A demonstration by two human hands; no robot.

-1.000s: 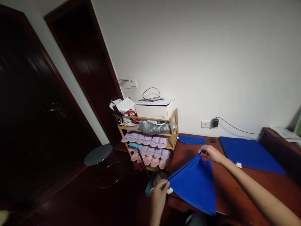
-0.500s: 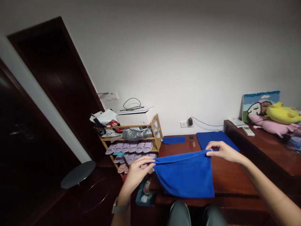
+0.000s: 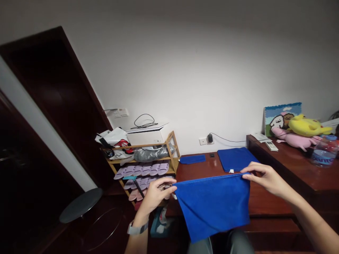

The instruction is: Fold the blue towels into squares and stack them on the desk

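A blue cloth point(image 3: 214, 204) hangs stretched between my two hands, its stitched top edge nearly level. My left hand point(image 3: 159, 192) pinches the upper left corner between thumb and fingers. At the upper right corner, my right hand point(image 3: 265, 178) grips the cloth the same way. The lower part drapes down over my knees, with a few creases on the left side. Beyond it on the reddish-brown wooden table point(image 3: 196, 171) lie a small folded blue cloth point(image 3: 192, 159) and a larger folded blue cloth point(image 3: 235, 158) with a white tag.
On the left stands a wooden shoe rack point(image 3: 173, 158) with purple slippers point(image 3: 143, 170) and a white box point(image 3: 145, 137). A round stool point(image 3: 81, 205) is nearer the door. To the right, a higher wooden surface holds plush toys point(image 3: 305, 125), a remote point(image 3: 272, 146) and a plastic bottle point(image 3: 323, 155).
My hands have moved farther apart, pulling the cloth's top edge straighter. The cloth sits slightly lower and its bottom edge now slants. The view has turned a little to the right.
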